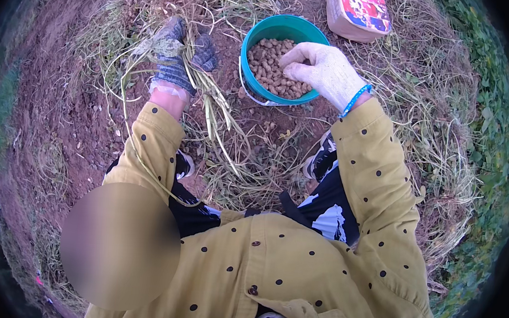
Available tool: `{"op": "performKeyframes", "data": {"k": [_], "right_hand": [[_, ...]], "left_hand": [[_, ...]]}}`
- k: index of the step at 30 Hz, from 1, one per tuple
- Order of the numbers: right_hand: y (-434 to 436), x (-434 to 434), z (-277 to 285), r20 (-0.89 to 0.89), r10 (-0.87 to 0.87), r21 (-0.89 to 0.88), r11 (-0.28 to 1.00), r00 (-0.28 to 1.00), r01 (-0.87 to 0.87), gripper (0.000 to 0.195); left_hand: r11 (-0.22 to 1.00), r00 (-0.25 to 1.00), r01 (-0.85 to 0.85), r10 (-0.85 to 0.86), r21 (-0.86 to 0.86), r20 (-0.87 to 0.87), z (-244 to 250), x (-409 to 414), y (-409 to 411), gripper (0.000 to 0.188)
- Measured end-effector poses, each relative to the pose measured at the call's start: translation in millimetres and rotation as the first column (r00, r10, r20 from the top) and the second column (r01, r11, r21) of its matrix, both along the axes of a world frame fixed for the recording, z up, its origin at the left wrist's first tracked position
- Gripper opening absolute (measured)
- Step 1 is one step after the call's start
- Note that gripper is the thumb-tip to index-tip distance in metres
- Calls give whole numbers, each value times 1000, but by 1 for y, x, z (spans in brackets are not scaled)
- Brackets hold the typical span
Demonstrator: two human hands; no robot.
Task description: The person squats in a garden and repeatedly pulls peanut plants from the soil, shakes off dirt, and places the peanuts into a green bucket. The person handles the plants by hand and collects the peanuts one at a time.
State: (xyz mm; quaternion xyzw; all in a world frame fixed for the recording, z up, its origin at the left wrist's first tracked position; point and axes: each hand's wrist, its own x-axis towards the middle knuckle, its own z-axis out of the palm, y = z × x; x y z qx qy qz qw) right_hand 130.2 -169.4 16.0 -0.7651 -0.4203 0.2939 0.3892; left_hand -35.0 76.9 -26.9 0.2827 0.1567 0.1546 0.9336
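Observation:
My left hand [177, 56], in a grey knitted glove, is closed around a bunch of peanut plant stems [212, 99]. Leaves and a long stem hang from the bunch towards my sleeve. A green plastic bucket [245, 64] with a white handle stands on the soil in front of me, partly filled with unshelled peanuts [268, 63]. My right hand [322, 70], in a white glove with a blue cuff edge, is over the bucket's right side. Its thumb and fingers are curled near each other above the peanuts; whether anything is between the fingertips cannot be told.
A pink container [355, 21] with a colourful printed top stands beyond the bucket to the right. Pulled plants and dry stems [445, 129] lie around on reddish soil [71, 144]. Green leafy growth [493, 146] borders the right side. My shoes flank the ground before me.

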Motion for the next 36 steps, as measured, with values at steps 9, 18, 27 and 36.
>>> {"op": "performKeyframes", "data": {"k": [9,18,27,36], "right_hand": [[19,-43,-26,107,253,53,964,962,-259,59],[35,-61,-16,-185,166,-206,957,969,-203,29],[10,-35,-51,291,148,-316,947,945,-51,32],[12,-55,-5,-520,9,-85,994,854,-63,80]], "left_hand": [[988,994,55,-41,-141,100,15,-3,-8,45],[997,973,40,-24,-63,231,29,-9,3,44],[980,951,-198,184,32,248,72,-55,76,39],[976,969,-155,180,151,-170,20,-12,7,39]]}}
